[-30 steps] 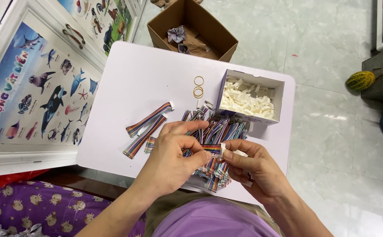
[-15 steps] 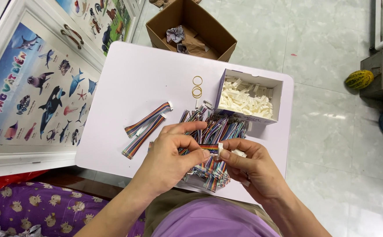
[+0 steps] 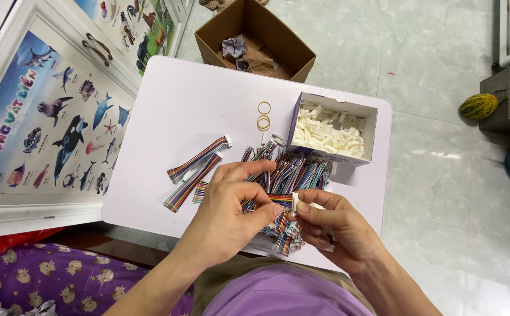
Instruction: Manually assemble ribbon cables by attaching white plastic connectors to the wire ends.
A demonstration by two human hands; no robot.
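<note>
The left hand [image 3: 231,205] pinches 1 rainbow ribbon cable [image 3: 279,199] at its end, fingers closed on it; the right hand [image 3: 334,225] holds a small white connector [image 3: 295,201] against that end, thumb and forefinger shut on it. Both meet just above the cable pile [image 3: 287,175] on the white table [image 3: 179,105]. Keeping the wires flat and square to the connector should seat them cleanly. A white box [image 3: 332,131] of connectors sits beyond; 2 rubber bands [image 3: 264,114] beside it; a brown carton [image 3: 255,38] farther off; a blue sea-animal poster [image 3: 38,123] at left

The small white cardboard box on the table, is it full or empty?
Partly full: the open-topped small white cardboard box holds a heap of small white plastic pieces below its rim.
</note>
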